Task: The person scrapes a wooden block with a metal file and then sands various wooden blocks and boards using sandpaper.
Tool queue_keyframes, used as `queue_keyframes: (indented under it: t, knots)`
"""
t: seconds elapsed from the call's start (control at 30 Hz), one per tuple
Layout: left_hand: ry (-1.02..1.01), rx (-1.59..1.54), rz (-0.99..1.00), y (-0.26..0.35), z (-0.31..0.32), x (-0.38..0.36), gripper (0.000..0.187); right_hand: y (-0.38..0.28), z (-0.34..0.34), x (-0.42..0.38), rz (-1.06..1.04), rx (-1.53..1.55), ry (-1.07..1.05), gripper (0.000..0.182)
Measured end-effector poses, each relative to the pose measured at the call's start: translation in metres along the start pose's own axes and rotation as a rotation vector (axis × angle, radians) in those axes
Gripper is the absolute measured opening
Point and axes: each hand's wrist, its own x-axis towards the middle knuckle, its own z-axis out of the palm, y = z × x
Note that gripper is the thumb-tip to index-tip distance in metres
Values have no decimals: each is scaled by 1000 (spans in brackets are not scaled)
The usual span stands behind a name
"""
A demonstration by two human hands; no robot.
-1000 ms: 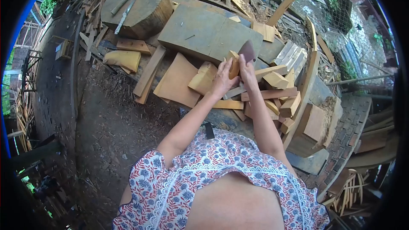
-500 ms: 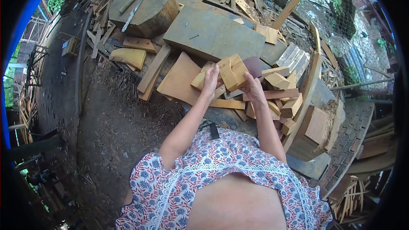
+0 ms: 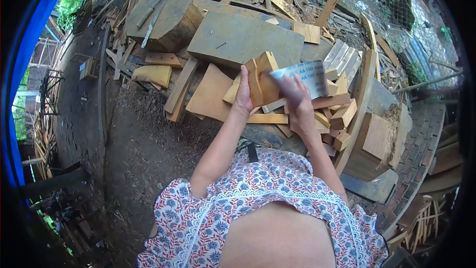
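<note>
My left hand [image 3: 242, 95] grips a small, shaped wooden block [image 3: 261, 80] from its left side, with the thumb along the edge. In my right hand [image 3: 301, 113] is a sheet of sandpaper [image 3: 313, 80], bent over, its pale printed back reading "AA 180". The sandpaper's near end is blurred and overlaps the block's right side. Beneath both hands lie a wide tan board [image 3: 210, 94] and a heap of wooden offcuts [image 3: 343, 114].
A large grey block [image 3: 243, 37] with a nail on top stands just beyond my hands. Left of it, a round stump [image 3: 166, 12] carries a long blade. A curved plank [image 3: 358, 104] rises at the right; scrap wood lies behind.
My right hand has left its grip on the block and lifted the sandpaper, turning its printed back into view. The block has tilted upright in my left hand.
</note>
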Motion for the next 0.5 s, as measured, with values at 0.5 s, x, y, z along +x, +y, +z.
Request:
queue_keyframes:
  t: [0.5]
  knots:
    - [136, 412, -39, -7, 38, -1, 58, 62, 0, -21, 477, 177, 108, 32]
